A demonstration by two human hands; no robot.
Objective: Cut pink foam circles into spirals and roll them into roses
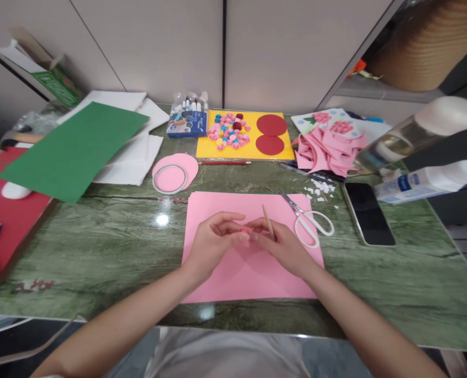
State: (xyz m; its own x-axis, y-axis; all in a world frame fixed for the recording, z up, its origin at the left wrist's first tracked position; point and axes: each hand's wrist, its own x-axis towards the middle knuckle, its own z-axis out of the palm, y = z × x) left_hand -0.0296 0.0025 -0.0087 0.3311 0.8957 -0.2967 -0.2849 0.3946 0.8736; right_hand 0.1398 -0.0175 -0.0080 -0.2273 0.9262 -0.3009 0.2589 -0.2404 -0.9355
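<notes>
Over a stack of pink paper [213,283], my left hand [213,241] and my right hand [286,247] meet, fingertips nearly touching. Between them they pinch a small pink paper piece [244,231], which looks curled or rolled; the fingers partly hide it. A thin wooden stick [268,220] with a pointed tip juts up from between the fingers of my right hand. White-handled scissors [306,226] lie with spread handles on the paper, just right of my right hand.
Behind the paper, a yellow sheet [245,153] bears small coloured paper rolls [231,131] and red discs [271,126]. Pink discs and a ring [169,179] lie left. Pink paper strips [330,147], a phone [369,212] and a white bottle [426,184] stand right. Green card [78,147] lies far left.
</notes>
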